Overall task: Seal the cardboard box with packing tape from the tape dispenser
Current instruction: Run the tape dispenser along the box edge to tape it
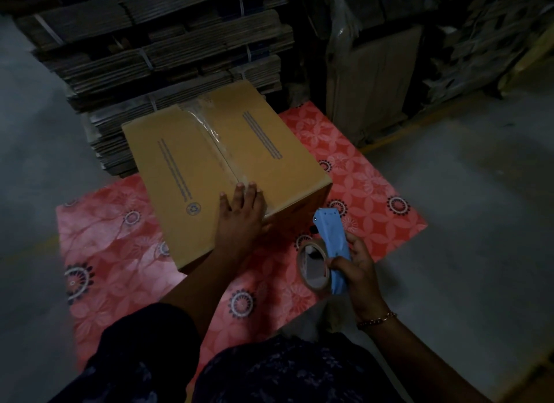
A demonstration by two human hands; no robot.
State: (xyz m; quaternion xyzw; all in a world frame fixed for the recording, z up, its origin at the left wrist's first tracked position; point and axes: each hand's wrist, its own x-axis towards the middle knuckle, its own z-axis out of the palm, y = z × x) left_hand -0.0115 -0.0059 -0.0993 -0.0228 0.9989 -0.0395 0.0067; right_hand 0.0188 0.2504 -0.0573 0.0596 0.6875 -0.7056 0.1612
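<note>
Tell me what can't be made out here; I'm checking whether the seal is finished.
Head view only:
- Near end of the tape strip: the left hand lies flat over it on the cardboard box.
- Box's far and left sides: turned away from the camera.
- Tape dispenser cutter: faces away; the right hand wraps the handle.
- Printed mark on the box: too small and dim.

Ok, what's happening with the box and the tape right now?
Left hand flat on box, pressing tape end. Right hand holding tape dispenser, off the box. Seam taped. Nothing in the way.
</note>
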